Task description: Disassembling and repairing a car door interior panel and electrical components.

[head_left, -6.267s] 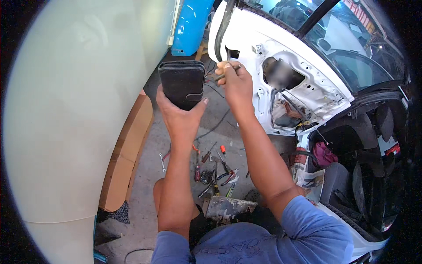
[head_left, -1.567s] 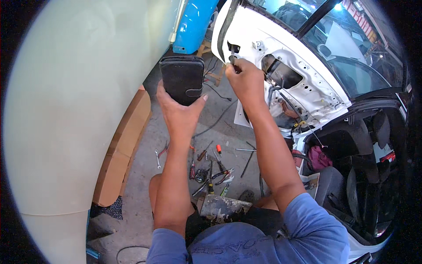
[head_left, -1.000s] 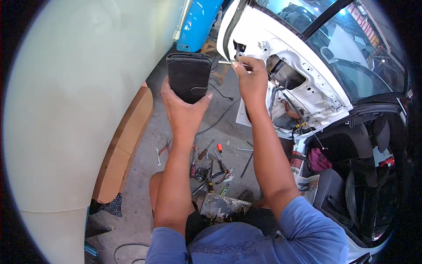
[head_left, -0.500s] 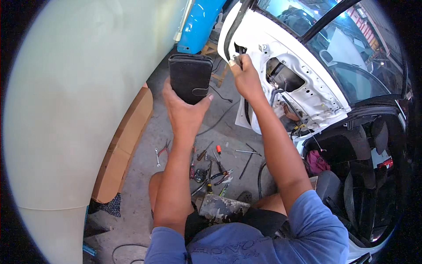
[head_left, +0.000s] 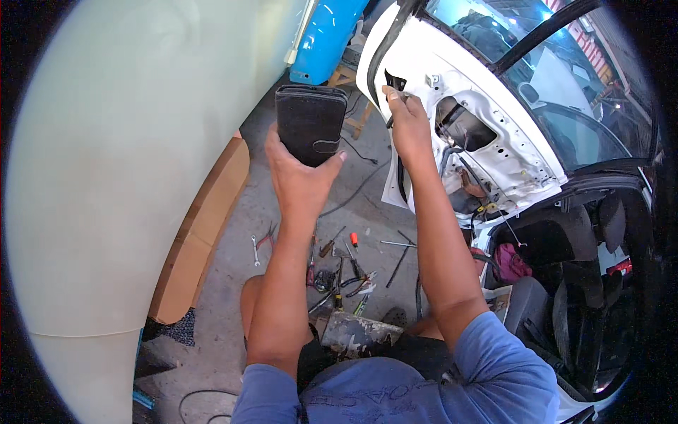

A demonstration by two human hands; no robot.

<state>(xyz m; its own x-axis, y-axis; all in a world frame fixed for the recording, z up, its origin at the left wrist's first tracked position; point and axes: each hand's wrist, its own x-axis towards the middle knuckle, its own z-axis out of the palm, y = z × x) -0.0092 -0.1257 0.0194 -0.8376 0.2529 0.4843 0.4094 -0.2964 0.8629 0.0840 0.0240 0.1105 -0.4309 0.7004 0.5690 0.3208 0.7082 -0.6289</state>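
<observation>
Black folio phone case (head_left: pixel 311 124): standing upright in left hand (head_left: pixel 301 178), which is clasping its lower sides, a sound hold; probably handling light, fairly stiff. Right hand (head_left: pixel 409 124): curling beside white car door (head_left: pixel 462 74), contents showing too indistinctly to tell.

The white car door (head_left: pixel 512 134) stands open, bare metal and cut-outs showing. Left of the door, a black flip phone case (head_left: pixel 311 124) is upright in the left hand (head_left: pixel 300 177), strap at lower right. A slim dark tool (head_left: pixel 390 122), mostly hidden by the right hand (head_left: pixel 409 127), is near the door's edge.
</observation>
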